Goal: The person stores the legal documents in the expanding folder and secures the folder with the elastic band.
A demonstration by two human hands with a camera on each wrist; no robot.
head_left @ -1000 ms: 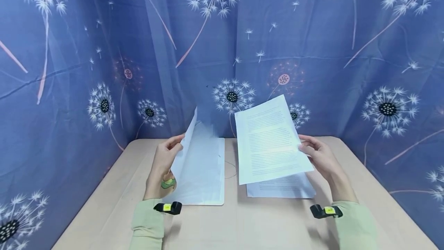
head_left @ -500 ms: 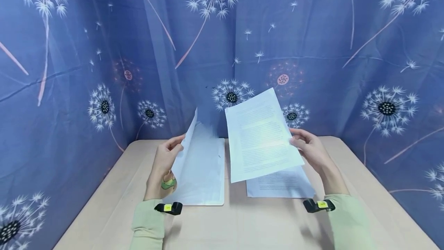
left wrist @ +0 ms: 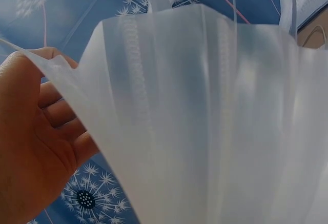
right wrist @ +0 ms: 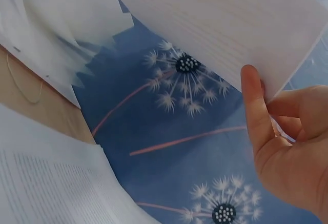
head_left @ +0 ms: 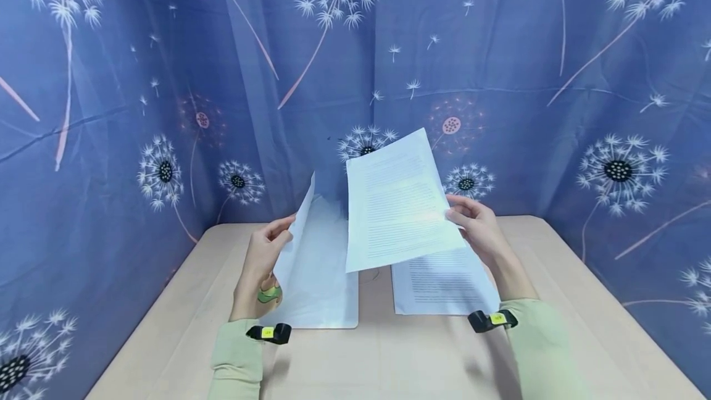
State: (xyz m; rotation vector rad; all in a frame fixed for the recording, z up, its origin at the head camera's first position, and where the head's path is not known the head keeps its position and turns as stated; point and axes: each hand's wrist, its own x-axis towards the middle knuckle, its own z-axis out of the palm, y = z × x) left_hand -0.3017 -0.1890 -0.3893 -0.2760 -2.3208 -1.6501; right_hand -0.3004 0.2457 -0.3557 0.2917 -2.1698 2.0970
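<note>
My left hand pinches the raised left side of a folder lying on the table. A green cartoon figure shows on the raised cover's outer side. In the left wrist view, thumb and fingers hold the edge of translucent plastic sleeves, which fan apart at the top. My right hand pinches the right edge of a printed sheet of paper, held up and tilted above the table. The sheet's lower left corner overlaps the folder's right side in the head view. Below it lies another printed sheet.
The beige table has a blue dandelion-print curtain around its back and sides. A thin thread or wire lies between the folder and the printed sheet on the table.
My right hand has moved left and slightly up with the sheet of paper, so it now overlaps the folder's right side. My left hand and the folder have stayed put.
</note>
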